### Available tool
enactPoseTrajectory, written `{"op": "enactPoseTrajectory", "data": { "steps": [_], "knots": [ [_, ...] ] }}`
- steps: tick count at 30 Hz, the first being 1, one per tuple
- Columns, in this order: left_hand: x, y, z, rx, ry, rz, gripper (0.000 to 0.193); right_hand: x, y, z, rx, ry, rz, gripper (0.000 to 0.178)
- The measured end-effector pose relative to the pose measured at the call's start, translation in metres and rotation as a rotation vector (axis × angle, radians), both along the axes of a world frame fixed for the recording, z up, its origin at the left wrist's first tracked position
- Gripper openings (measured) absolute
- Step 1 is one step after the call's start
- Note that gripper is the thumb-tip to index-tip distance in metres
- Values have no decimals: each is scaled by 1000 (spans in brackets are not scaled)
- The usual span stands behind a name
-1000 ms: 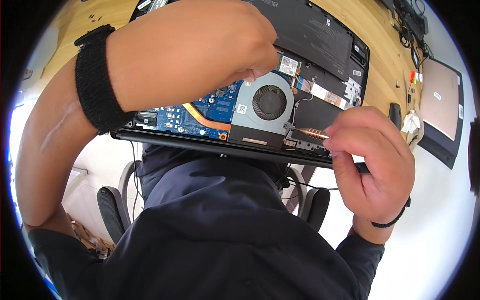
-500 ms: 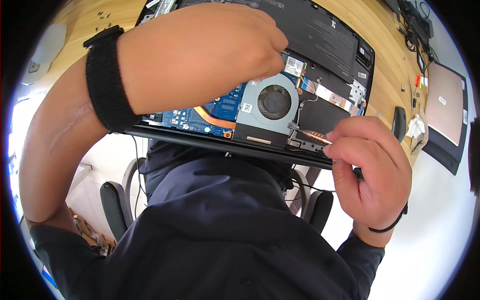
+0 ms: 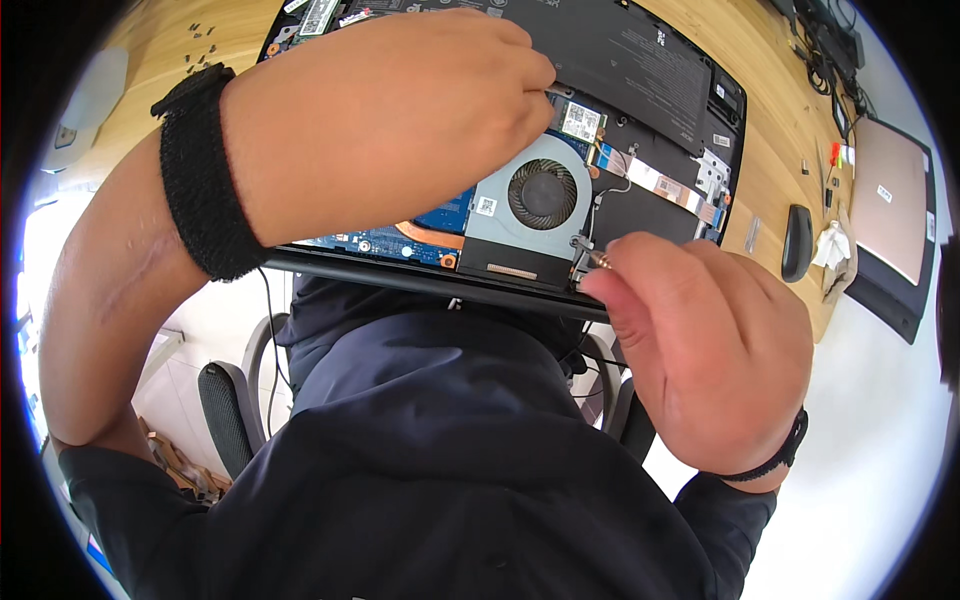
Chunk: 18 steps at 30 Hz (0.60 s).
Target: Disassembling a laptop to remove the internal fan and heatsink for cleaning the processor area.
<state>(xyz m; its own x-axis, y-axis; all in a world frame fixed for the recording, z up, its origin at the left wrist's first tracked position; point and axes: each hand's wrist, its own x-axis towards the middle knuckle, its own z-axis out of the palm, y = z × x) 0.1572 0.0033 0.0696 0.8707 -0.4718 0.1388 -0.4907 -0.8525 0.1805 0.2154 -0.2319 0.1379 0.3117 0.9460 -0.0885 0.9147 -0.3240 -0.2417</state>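
Observation:
A laptop with its bottom cover off lies before me, showing a black battery (image 3: 640,85), a grey cooling fan (image 3: 541,195), a copper heat pipe (image 3: 425,236) and blue circuit board. My left hand (image 3: 430,95) reaches over its left half, fingers curled down; their tips, and anything in them, are hidden. At the fan's lower right corner, my right hand (image 3: 715,345) pinches a slim, pointed, copper-coloured tool (image 3: 601,260) with ribbed sides. Only a short end of it shows, beside a small metal tab and a thin cable, so its exact kind is unclear.
Tiny screws (image 3: 200,45) lie on the wooden table (image 3: 780,120) at the far left. To the right are a black mouse-shaped object (image 3: 797,243), crumpled white tissue (image 3: 831,248) and a closed pinkish laptop (image 3: 887,200). Black cables (image 3: 825,70) bunch at the back right.
My right hand has moved left toward the fan's corner and now covers most of the copper-coloured tool. The opened laptop and my left hand have shifted slightly left.

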Motion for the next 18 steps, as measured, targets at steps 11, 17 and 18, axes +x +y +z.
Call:
{"op": "enactPoseTrajectory", "data": {
  "steps": [11,17,18],
  "knots": [
    [-8,4,-8,-7,7,-25,19,10,-1,-3,94,99,148,33],
    [-9,3,-10,-38,42,-45,20,21,0,-3,98,188,267,28],
    [-12,3,-9,-67,60,-41,20,23,1,-4,111,254,329,28]
  ]
}}
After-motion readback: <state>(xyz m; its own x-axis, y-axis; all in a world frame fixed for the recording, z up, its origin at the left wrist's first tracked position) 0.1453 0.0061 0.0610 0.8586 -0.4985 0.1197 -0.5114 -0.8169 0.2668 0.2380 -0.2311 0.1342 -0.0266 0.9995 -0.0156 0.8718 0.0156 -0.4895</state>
